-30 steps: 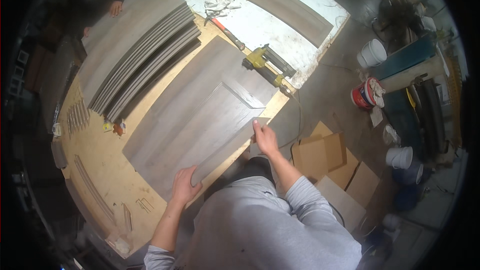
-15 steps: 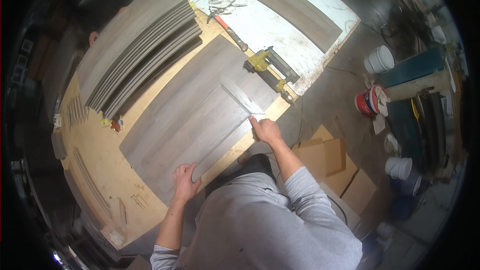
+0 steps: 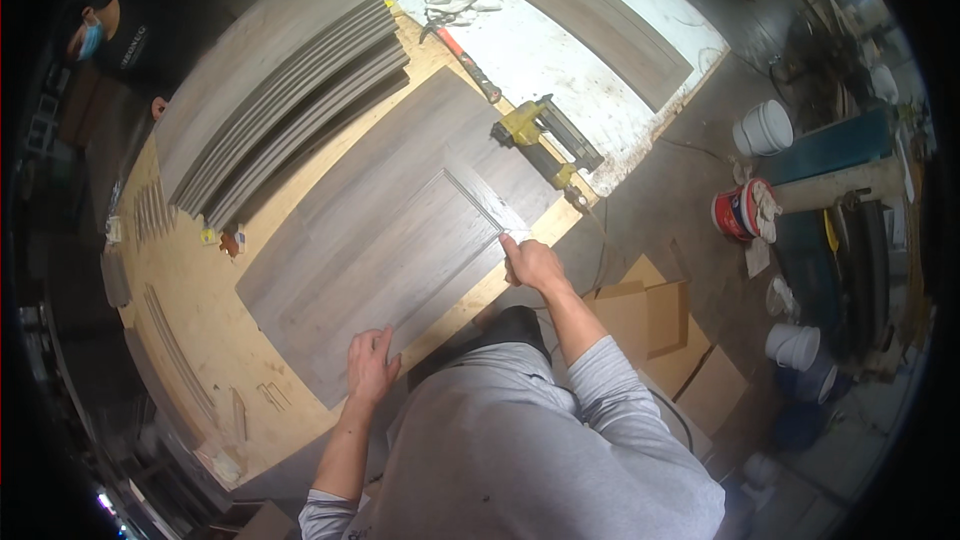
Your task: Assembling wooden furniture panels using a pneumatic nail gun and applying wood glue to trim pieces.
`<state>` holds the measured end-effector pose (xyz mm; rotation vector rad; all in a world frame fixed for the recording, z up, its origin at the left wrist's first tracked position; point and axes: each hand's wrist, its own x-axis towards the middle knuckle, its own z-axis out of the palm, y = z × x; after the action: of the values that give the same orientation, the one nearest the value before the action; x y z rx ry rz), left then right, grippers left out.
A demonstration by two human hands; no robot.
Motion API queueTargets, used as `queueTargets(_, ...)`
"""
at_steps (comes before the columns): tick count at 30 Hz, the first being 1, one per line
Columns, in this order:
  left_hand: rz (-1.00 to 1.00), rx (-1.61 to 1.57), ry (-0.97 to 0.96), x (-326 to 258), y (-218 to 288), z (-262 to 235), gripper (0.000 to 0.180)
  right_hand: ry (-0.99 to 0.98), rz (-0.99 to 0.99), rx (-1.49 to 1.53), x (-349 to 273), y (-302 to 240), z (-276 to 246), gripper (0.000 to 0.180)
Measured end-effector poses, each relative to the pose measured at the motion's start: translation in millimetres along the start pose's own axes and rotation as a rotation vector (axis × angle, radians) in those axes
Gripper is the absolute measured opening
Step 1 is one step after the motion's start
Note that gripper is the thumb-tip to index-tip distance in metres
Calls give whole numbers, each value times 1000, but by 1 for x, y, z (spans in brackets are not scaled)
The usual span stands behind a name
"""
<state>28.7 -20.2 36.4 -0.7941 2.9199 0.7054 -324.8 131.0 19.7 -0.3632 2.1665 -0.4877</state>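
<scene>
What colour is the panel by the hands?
The panel is grey-brown, best seen in the head view.

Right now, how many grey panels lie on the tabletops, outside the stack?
2: near panel at the right hand, far panel on the white tabletop; others may be hidden.

A white bucket point(image 3: 754, 134) is standing near a red pail point(image 3: 730, 213); an opened cardboard box point(image 3: 668, 318) is lying on the floor point(image 3: 650, 200).

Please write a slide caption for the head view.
Left hand and right hand at the near edge of a grey panel, with a green power tool by its right end.
</scene>
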Motion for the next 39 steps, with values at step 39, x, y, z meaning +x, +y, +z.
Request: queueTargets(39, 72, 144, 336, -28, -16, 41, 51, 347, -476, -371, 29, -54, -14, 59)
